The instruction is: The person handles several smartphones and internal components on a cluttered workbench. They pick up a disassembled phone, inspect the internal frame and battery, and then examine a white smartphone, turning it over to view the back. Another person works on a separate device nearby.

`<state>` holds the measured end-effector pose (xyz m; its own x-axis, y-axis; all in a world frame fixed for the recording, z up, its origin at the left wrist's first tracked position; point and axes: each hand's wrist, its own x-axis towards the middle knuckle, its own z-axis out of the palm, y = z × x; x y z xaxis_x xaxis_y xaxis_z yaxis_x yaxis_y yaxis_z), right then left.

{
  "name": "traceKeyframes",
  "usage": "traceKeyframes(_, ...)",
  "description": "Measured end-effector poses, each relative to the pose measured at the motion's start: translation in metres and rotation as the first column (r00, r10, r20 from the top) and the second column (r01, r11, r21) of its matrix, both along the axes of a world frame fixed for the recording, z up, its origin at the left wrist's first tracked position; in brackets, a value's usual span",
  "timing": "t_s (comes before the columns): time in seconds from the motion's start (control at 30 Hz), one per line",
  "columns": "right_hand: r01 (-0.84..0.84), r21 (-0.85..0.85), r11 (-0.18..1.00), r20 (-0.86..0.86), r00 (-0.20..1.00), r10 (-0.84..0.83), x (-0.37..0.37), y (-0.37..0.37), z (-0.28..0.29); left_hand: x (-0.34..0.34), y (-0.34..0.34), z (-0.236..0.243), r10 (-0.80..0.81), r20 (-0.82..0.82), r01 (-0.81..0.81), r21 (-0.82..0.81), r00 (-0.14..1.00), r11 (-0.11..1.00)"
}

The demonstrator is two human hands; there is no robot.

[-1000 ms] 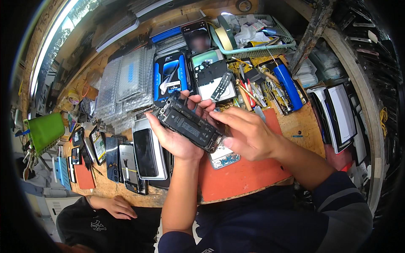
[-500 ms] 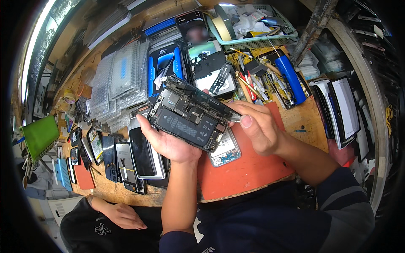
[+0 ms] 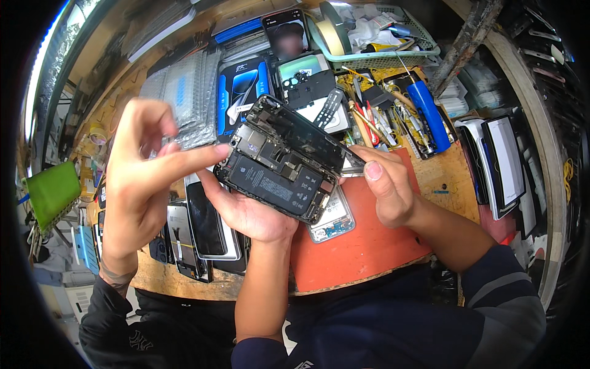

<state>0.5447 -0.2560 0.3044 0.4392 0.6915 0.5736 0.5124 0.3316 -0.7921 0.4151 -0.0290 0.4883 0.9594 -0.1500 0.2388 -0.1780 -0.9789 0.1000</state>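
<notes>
An opened phone point(image 3: 264, 184) rests in my left hand point(image 3: 249, 218), showing its black battery and circuit board. Its detached-looking screen point(image 3: 307, 138) is tilted up along the upper long side; whether cables still join it is unclear. My right hand point(image 3: 387, 187) pinches the screen's right end. Another person's hand point(image 3: 138, 172) reaches in from the left, index finger extended to the phone's upper-left corner by the board. Beneath the phone, another opened phone point(image 3: 332, 224) with a blue board lies on the orange mat point(image 3: 350, 264).
Bubble-wrap sleeves point(image 3: 178, 86), a blue-black box point(image 3: 239, 80) and a green-topped box point(image 3: 301, 71) stand behind. Farther right are tools point(image 3: 369, 123), a blue cylinder point(image 3: 427, 117) and a basket point(image 3: 375, 55). Phones point(image 3: 187, 240) lie left; a wooden post point(image 3: 461, 52) rises at right.
The other person's hand has risen from their lap to the phone. The screen has been lifted away from the phone body, and my right thumb and fingers have shifted slightly right with it.
</notes>
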Motion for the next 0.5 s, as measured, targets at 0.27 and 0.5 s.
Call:
traceKeyframes(0.27, 0.022, 0.025, 0.999, 0.046, 0.999, -0.023, -0.002, -0.004, 0.006, 0.011, 0.024, -0.024, -0.136, -0.023, 0.133, -0.105, 0.99, 0.986)
traceKeyframes(0.5, 0.029, 0.059, 0.998, 0.064, 0.997, -0.033, -0.003, -0.004, 0.006, 0.026, 0.022, -0.044, -0.236, 0.207, 0.263, -0.112, 0.949, 0.958)
